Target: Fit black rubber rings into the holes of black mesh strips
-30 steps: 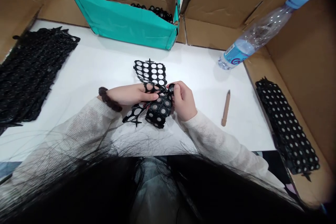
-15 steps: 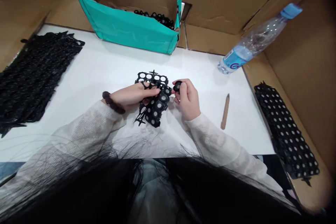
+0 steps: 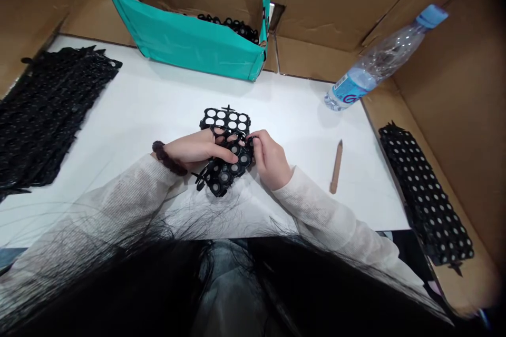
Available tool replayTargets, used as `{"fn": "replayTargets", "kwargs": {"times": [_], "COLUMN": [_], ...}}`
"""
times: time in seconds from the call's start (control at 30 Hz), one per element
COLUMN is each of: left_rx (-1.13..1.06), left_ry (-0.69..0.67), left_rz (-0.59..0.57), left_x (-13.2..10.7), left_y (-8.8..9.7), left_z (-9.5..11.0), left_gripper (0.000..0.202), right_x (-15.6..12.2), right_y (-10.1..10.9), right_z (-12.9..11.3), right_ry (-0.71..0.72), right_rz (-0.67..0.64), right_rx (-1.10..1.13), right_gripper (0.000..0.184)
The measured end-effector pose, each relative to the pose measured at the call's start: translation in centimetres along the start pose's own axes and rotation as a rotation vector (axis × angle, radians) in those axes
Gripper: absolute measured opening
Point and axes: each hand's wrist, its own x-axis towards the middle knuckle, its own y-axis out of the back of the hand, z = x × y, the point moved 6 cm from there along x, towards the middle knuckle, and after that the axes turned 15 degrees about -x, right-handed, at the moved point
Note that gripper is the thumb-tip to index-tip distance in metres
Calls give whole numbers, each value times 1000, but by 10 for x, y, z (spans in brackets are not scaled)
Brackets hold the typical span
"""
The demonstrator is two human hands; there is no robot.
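My left hand (image 3: 207,148) is closed on a black plastic sheet with rows of round holes (image 3: 226,119), its thumb lying across the top. Holes at the far end show white through them. Nearer me, several holes carry black discs with grey centres, and this part bends down towards me. My right hand (image 3: 272,160) pinches a small black round piece (image 3: 251,141) at the sheet's right edge. The fingers partly cover that piece, so I cannot tell whether it sits in a hole.
A teal-sided cardboard box (image 3: 193,45) holding black round pieces stands at the back. Stacked black perforated sheets (image 3: 51,116) lie left; disc-filled sheets (image 3: 427,189) lie right. A water bottle (image 3: 351,89) leans against the right cardboard wall, and a brown pencil-like stick (image 3: 336,167) lies nearby.
My right hand has moved left and slightly down, bringing the small round piece from beside the sheet onto its right edge. The sheet's near part has swung left, and my left thumb is lower.
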Motion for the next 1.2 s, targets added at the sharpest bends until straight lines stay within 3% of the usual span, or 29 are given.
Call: {"fn": "replayTargets", "kwargs": {"times": [0.2, 0.4, 0.57, 0.77, 0.83, 1.0, 1.1, 1.2], "left_rx": [-72, -8, 9, 51, 53, 46, 45, 59], "left_ry": [62, 99, 121, 111, 108, 128, 73, 34], "left_rz": [50, 35, -1, -87, -110, -87, -57, -107], "left_x": [-1, -1, -3, -1, -1, -5, -5, -3], "left_y": [1, 3, 5, 2, 1, 4, 5, 1], "left_z": [-1, 0, -2, -2, -1, -2, 1, 3], "left_gripper": [24, 21, 30, 35, 34, 24, 26, 33], "right_x": [-6, -5, -2, -5, -4, -1, 0, -1], "right_y": [-5, -8, -13, -24, -25, 2, 22, 29], "right_z": [-4, -2, 7, 27, 34, 73, 64, 20], "right_ry": [14, -17, -115, -581, -673, -823, -608, -229], "right_rz": [-103, -214, -276, -184, -139, 210, 338, 310], "right_rx": [77, 179, 369, 683, 789, 729, 533, 270], "right_gripper": [24, 28, 29, 38, 38, 39, 38, 33]}}
